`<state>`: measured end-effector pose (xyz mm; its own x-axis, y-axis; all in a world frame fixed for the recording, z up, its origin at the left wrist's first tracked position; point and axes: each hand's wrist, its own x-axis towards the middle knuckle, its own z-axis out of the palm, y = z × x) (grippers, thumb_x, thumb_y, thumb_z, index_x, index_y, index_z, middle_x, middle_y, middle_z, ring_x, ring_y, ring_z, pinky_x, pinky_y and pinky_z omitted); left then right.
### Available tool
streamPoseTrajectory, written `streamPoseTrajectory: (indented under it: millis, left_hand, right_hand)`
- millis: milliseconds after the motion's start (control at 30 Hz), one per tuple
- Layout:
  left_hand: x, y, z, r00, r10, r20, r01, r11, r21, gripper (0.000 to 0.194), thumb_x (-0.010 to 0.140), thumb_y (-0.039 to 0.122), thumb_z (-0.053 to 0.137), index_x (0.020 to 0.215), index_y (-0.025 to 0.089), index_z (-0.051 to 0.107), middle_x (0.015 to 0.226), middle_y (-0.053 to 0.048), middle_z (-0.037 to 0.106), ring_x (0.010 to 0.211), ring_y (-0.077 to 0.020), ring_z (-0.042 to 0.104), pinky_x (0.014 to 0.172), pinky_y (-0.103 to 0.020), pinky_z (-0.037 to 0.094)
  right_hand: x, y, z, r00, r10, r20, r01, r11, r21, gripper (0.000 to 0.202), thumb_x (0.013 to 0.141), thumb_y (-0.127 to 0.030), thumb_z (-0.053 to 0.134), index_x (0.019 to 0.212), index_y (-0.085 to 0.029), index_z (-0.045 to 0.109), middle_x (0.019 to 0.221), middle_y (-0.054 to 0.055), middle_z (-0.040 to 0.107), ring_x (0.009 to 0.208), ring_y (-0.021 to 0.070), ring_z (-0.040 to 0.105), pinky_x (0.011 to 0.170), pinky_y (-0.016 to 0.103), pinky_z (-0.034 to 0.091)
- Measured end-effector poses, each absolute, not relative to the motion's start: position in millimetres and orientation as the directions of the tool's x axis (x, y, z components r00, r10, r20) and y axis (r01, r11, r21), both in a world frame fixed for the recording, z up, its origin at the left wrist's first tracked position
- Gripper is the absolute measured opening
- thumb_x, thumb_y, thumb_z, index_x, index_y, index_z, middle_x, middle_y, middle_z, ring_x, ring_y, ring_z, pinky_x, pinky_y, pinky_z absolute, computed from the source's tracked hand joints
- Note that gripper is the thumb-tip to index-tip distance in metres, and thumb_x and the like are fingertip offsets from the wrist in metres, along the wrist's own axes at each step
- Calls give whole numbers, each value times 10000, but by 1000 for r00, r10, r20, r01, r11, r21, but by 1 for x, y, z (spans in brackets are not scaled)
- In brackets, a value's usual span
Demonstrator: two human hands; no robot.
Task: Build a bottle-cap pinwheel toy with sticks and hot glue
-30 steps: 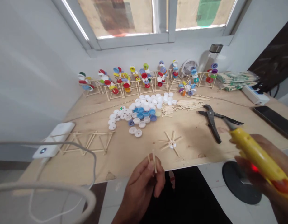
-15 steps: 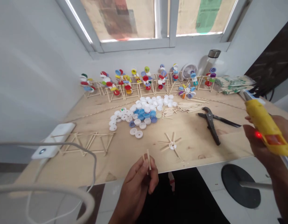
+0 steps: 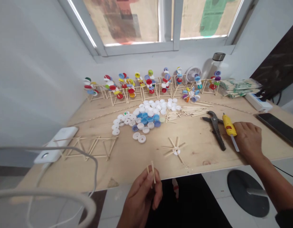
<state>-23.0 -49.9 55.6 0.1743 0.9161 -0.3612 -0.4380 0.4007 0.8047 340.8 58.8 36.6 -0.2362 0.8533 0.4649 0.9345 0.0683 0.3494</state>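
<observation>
My left hand (image 3: 143, 193) is closed in a pinch on two short wooden sticks (image 3: 153, 172), held upright at the table's front edge. My right hand (image 3: 249, 141) is low over the table at the right, closed around the handle side of a yellow hot glue gun (image 3: 229, 125); its fingers are mostly hidden. A clear glue stick (image 3: 234, 144) pokes out of the gun's rear. Between the hands lies a white bottle cap (image 3: 176, 151) with several short sticks radiating from it. Black pliers (image 3: 216, 129) lie just left of the glue gun.
Loose white and blue caps (image 3: 146, 118) and cut sticks (image 3: 191, 110) cover mid-table. Stick frames with coloured cap wheels (image 3: 149, 82) line the wall. A stick truss (image 3: 89, 148) and power strip (image 3: 56, 144) lie left; a phone (image 3: 278, 128) lies right. A grey cable (image 3: 96, 167) crosses the near left.
My right hand has brought the glue gun from the raised position at the right down and left to the table beside the pliers. My left hand still pinches the sticks.
</observation>
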Motion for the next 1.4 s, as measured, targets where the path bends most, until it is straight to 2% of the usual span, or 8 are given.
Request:
streamPoseTrajectory:
  millis: [267,500,600,700,833,933,1167,1400]
  left_hand:
    - [2,-48,45,283,899,-333,-455,432,779,280,922,375,426,758,166,512,405,47,426,419,-89,338,466,-245,233]
    - [13,-40,37,257,903,-345,-448,428,785,257,921,374,434,790,169,516,439,56,446,411,-74,335,457,-237,219]
    - [15,-39,34,233,911,-341,-410,410,815,257,918,384,444,816,166,532,444,58,449,416,-70,342,463,-236,212]
    - [17,-39,31,218,916,-337,-378,397,836,267,916,397,448,833,162,545,453,60,455,419,-66,347,469,-234,218]
    - [22,-40,29,254,911,-324,-369,401,838,282,910,416,456,838,162,555,458,62,457,419,-67,352,468,-226,242]
    - [26,-41,28,255,915,-314,-384,394,835,280,904,421,466,862,164,568,465,64,456,425,-71,358,476,-221,274]
    - [31,-45,24,151,957,-246,-413,287,864,272,904,411,473,891,170,598,468,65,448,427,-77,368,472,-219,306]
    - [30,-48,25,139,971,-197,-279,229,933,283,925,374,446,921,152,620,455,63,455,417,-78,369,463,-224,325]
  right_hand:
    - [341,68,23,-88,901,424,938,-68,339,203,796,-339,545,882,-159,583,947,128,670,878,288,525,696,365,303]
    - [364,63,26,-81,951,297,973,11,230,431,800,-450,484,1125,-182,575,1132,142,630,989,318,526,734,411,373]
    - [357,46,35,-120,900,419,991,85,102,417,847,-449,434,1107,-167,597,1129,164,634,1005,318,548,795,439,410]
    - [321,20,44,-86,853,514,956,216,-198,319,865,-390,487,1064,-177,616,1053,145,664,1002,263,588,888,394,435]
    - [246,-12,51,-176,941,291,666,331,-668,172,879,-292,537,1008,-266,649,1022,50,680,998,195,616,852,311,484]
    - [200,-22,52,-296,943,154,428,275,-861,161,893,-276,524,958,-246,668,944,42,680,914,174,631,800,289,498]
    - [163,-28,46,-136,983,-121,164,-98,-982,192,851,-380,585,927,-216,649,858,31,677,810,161,629,644,242,511]
    - [155,-29,37,-196,937,-290,-176,-325,-929,245,782,-355,688,985,-231,631,758,-25,644,619,85,586,573,198,485]
